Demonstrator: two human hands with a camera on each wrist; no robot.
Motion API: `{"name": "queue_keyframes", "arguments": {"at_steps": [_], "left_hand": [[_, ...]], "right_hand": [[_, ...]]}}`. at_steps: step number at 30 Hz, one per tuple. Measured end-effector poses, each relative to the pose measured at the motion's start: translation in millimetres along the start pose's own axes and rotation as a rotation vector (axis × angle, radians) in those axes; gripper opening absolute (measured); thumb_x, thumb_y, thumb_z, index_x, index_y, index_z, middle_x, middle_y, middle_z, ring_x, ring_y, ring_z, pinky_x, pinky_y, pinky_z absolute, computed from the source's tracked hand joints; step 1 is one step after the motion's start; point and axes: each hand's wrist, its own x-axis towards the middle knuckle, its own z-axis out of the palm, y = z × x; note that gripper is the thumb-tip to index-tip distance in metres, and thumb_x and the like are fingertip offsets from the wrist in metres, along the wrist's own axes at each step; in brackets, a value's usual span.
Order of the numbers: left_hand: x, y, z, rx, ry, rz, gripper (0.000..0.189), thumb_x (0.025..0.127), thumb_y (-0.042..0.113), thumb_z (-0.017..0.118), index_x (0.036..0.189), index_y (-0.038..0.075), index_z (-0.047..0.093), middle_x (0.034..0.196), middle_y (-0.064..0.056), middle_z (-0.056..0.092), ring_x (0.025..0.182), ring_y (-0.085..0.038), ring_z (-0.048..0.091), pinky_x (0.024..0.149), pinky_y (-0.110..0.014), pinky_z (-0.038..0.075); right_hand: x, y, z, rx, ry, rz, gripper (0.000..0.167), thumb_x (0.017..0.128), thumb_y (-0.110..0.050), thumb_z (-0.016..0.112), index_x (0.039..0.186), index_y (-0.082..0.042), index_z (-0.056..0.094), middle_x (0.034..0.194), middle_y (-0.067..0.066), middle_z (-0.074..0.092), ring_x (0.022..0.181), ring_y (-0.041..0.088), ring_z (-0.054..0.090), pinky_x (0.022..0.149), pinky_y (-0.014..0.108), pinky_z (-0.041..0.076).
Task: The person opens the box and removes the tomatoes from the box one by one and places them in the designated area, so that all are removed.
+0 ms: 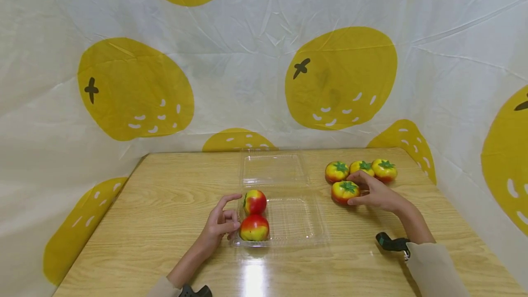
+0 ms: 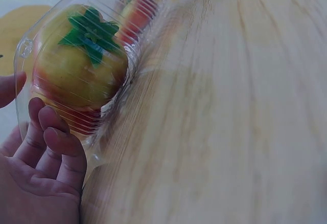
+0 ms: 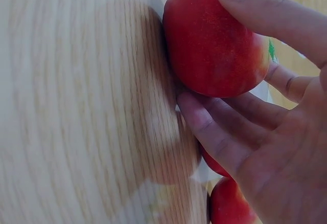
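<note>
An open clear plastic clamshell container (image 1: 294, 221) lies mid-table with two red-and-yellow tomatoes in its left side, one tomato (image 1: 254, 202) behind the other tomato (image 1: 254, 228). My left hand (image 1: 220, 221) holds the container's left rim, with curled fingers against the edge in the left wrist view. On the right, my right hand (image 1: 373, 191) grips a tomato (image 1: 344, 192) with a green leafy top, thumb on one side and fingers on the other. In the right wrist view the gripped tomato (image 3: 214, 37) shows its red underside, close to the tabletop.
Three more tomatoes stand just behind the gripped one: a left tomato (image 1: 336, 172), a middle tomato (image 1: 360, 167) and a right tomato (image 1: 384, 171). The container's clear lid (image 1: 274, 168) is folded back flat. A fruit-patterned cloth (image 1: 237, 81) hangs behind the wooden table (image 1: 173, 196).
</note>
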Motion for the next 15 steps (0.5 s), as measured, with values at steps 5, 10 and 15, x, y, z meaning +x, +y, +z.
{"name": "queue_keyframes", "arguments": {"at_steps": [5, 10, 15], "left_hand": [[-0.6, 1.1, 0.0, -0.006, -0.005, 0.009, 0.067, 0.092, -0.003, 0.056, 0.15, -0.011, 0.025, 0.073, 0.003, 0.055, 0.055, -0.011, 0.046, 0.048, -0.023, 0.044], [-0.4, 2.4, 0.5, -0.012, -0.012, 0.021, 0.065, 0.093, -0.003, 0.055, 0.15, -0.011, 0.026, 0.073, 0.002, 0.055, 0.055, -0.016, 0.044, 0.048, -0.024, 0.044], [-0.3, 1.4, 0.6, -0.009, -0.001, 0.005, 0.066, 0.092, -0.003, 0.055, 0.151, -0.01, 0.026, 0.073, 0.003, 0.055, 0.055, -0.015, 0.044, 0.049, -0.023, 0.044]], "right_hand": [[0.2, 0.5, 0.2, 0.007, -0.003, -0.001, 0.057, 0.09, -0.018, 0.08, 0.131, 0.003, 0.049, 0.134, 0.025, 0.059, 0.127, 0.047, 0.057, 0.095, 0.028, 0.053], [0.0, 0.9, 0.0, 0.009, -0.004, -0.002, 0.056, 0.089, -0.018, 0.081, 0.131, 0.002, 0.049, 0.134, 0.025, 0.059, 0.128, 0.047, 0.057, 0.094, 0.025, 0.052], [-0.1, 2.0, 0.1, 0.008, -0.002, -0.018, 0.056, 0.089, -0.017, 0.081, 0.131, 0.002, 0.05, 0.134, 0.025, 0.06, 0.127, 0.047, 0.058, 0.094, 0.026, 0.053]]}}
